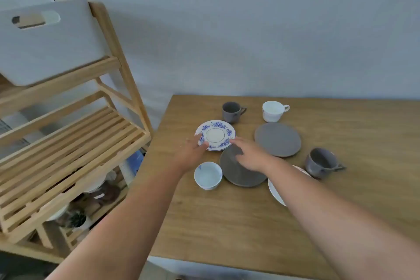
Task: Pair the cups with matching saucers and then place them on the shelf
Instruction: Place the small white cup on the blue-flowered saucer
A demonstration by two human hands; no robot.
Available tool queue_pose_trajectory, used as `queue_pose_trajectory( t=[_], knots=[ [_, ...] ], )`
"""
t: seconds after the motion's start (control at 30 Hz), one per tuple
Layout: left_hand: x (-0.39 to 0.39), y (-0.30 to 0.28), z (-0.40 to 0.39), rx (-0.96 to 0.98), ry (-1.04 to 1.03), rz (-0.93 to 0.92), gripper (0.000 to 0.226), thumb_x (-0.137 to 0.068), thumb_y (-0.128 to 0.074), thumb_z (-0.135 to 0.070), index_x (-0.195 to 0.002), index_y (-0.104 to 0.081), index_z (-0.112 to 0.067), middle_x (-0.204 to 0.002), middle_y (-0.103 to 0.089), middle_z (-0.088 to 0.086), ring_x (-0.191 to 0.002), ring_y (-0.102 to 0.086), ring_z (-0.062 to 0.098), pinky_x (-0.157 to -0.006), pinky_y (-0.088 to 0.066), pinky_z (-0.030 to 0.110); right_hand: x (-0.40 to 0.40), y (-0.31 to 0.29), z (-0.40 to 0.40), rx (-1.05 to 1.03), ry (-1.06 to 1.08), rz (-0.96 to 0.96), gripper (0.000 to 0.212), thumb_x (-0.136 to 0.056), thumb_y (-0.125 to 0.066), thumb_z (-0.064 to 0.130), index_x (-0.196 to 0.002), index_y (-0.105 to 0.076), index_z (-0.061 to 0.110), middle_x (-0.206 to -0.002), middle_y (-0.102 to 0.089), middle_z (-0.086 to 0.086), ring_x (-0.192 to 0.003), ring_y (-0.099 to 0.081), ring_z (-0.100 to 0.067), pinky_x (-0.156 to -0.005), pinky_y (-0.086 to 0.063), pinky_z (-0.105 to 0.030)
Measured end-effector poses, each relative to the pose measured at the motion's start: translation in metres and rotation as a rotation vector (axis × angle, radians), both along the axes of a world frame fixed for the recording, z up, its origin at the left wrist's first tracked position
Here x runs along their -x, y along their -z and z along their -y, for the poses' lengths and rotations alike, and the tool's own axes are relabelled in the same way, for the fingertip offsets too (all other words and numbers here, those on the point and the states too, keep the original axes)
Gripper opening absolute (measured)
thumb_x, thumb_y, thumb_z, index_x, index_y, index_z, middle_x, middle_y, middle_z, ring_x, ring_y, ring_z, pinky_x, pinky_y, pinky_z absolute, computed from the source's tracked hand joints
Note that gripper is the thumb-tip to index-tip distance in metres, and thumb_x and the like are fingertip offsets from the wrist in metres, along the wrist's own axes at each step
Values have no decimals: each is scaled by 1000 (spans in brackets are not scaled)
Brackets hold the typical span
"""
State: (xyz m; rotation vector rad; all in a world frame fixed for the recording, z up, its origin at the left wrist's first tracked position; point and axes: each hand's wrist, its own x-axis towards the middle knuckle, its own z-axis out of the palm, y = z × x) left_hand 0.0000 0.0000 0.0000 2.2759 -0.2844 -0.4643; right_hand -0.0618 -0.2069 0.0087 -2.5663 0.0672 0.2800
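We count four cups: grey (232, 111), white (273, 110), grey (321, 162), blue-patterned (208, 175). Four saucers: floral (216, 135), two grey (277, 139) (241, 173), one white (276, 191). Two hands (192, 153) (250, 158).

L grip (192, 151) fingers spread, R grip (248, 154) loosely splayed, both arms outstretched

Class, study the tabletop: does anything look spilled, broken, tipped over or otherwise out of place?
Nothing stands out. All four cups sit upright and unspilled, e.g. the white cup, and the saucers lie flat. Both hands reach the blue floral saucer, which slightly overlaps a grey saucer.
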Motion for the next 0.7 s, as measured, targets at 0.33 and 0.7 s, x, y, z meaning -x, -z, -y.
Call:
queue_pose_trajectory(
  t=[0.33, 0.7],
  knots=[
    [68, 44, -37, 320, 62, -209, 124, -58, -88, -54, -155, -16, -26, -130, -63, -4, -119, -60, 7, -104, -47, 30, 46, 39, -32, -98, -208, -34, 95, -74, -77, 42, -151, -25, 26, -161, -19, 5, -150, -7, -17, -121, -12, -37],
    [74, 53, -50, 277, 36, -146, 90, -55, -96, -20, -134, -54, -28, -123, -67, -10, -117, -60, 1, -96, -47, 15, 49, 56, -43, -415, -55, -16, 72, -61, -84, 47, -127, -56, 42, -122, -62, 20, -120, -52, -3, -103, -43, -30]
  ],
)
